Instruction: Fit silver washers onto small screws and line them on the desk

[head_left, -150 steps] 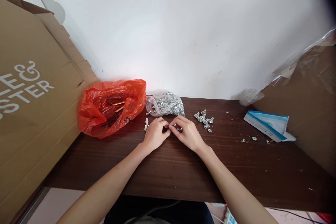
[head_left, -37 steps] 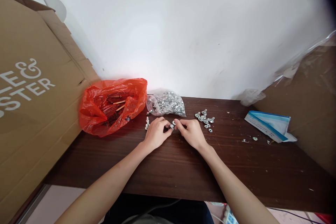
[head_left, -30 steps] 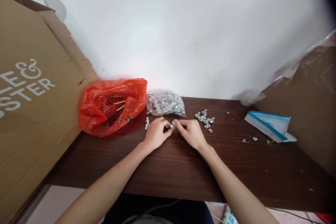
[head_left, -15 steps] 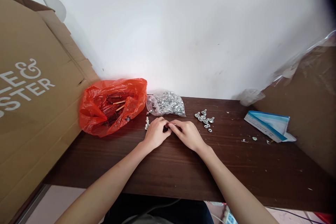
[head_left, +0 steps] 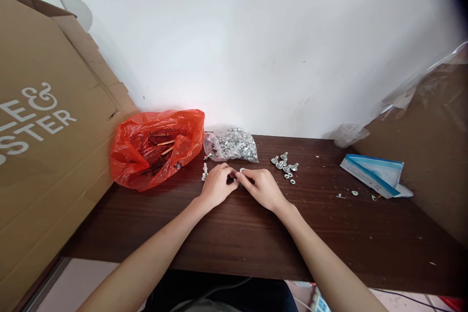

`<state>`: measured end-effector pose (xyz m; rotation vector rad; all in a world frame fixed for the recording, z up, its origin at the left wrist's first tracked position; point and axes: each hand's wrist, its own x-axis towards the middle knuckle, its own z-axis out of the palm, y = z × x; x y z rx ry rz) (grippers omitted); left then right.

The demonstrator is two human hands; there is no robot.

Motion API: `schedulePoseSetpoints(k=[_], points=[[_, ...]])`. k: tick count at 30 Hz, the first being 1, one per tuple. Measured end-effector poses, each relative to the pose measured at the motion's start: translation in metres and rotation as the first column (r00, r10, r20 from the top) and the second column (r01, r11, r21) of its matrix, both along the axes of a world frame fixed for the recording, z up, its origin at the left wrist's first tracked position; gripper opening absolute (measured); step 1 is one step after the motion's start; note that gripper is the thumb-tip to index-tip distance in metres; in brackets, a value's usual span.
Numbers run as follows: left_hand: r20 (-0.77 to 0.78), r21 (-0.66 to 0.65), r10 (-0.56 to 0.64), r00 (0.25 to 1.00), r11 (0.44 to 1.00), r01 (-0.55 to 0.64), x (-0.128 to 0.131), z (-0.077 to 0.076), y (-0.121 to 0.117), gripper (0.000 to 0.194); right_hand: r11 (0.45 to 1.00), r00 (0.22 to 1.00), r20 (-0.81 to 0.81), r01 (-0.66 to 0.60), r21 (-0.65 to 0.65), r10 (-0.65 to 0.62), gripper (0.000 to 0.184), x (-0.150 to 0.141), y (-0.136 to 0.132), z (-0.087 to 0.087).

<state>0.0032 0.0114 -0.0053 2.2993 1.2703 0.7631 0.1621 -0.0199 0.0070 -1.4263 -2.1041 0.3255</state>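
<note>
My left hand (head_left: 218, 185) and my right hand (head_left: 263, 187) meet over the table, thumbs and fingertips curled together in pinches. A small pale, shiny piece (head_left: 242, 170) shows at the right fingertips; its kind is too small to tell. What the left fingers pinch is hidden behind them. Just left of my left hand stand a few small silvery fasteners (head_left: 204, 172). To the right of my right hand lies a loose group of metal bolts (head_left: 281, 164) with wide heads, with small nuts (head_left: 292, 182) in front of them.
Behind the hands lies a clear bag of small metal parts (head_left: 236, 144). A red plastic bag (head_left: 124, 156) holds copper-coloured rods. A cardboard box (head_left: 54, 165) borders the left; a blue-and-white packet (head_left: 373, 173) and a clear plastic cup (head_left: 351, 135) are at right on the dark table (head_left: 234, 243).
The fingertips have shifted slightly, and the small pale piece shows more plainly at my right fingers. Both arms stay in nearly the same place.
</note>
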Motion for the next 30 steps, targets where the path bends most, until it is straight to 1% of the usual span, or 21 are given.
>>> schedulePoseSetpoints(k=[6,11,17,21,23,27,30], points=[[-0.021,-0.016,0.005,1.000,1.000,-0.006,0.0004,0.0030,-0.0006,0.009,1.000,1.000,-0.002,-0.024,-0.008,0.024,0.042,-0.0022,-0.0019,0.0035],[-0.027,-0.008,0.004,1.000,1.000,-0.004,0.0005,0.0038,-0.0010,0.008,0.999,1.000,0.013,-0.008,-0.032,0.008,0.032,-0.0025,-0.0018,0.0028],[-0.013,-0.001,0.013,1.000,1.000,-0.013,0.0010,0.0021,-0.0007,0.008,0.995,0.994,0.058,0.095,-0.019,-0.093,0.032,-0.0032,-0.0004,0.0029],[0.013,-0.014,0.001,1.000,1.000,-0.001,0.0007,0.0005,0.0000,0.005,0.983,0.979,0.090,0.184,0.003,-0.183,0.039,-0.0010,0.0008,0.0020],[0.020,-0.018,-0.001,1.000,1.000,0.001,0.0006,0.0008,0.0000,0.006,0.988,0.985,0.078,0.156,0.011,-0.157,0.042,-0.0002,0.0005,0.0012],[0.017,-0.027,0.002,1.000,1.000,-0.002,0.0007,0.0026,-0.0006,0.006,0.999,0.999,0.031,0.035,0.009,-0.035,0.041,-0.0014,-0.0017,0.0008],[0.013,-0.023,0.005,1.000,1.000,-0.005,0.0009,0.0033,-0.0007,0.007,1.000,1.000,0.013,0.002,0.013,-0.002,0.042,-0.0029,-0.0026,0.0014]])
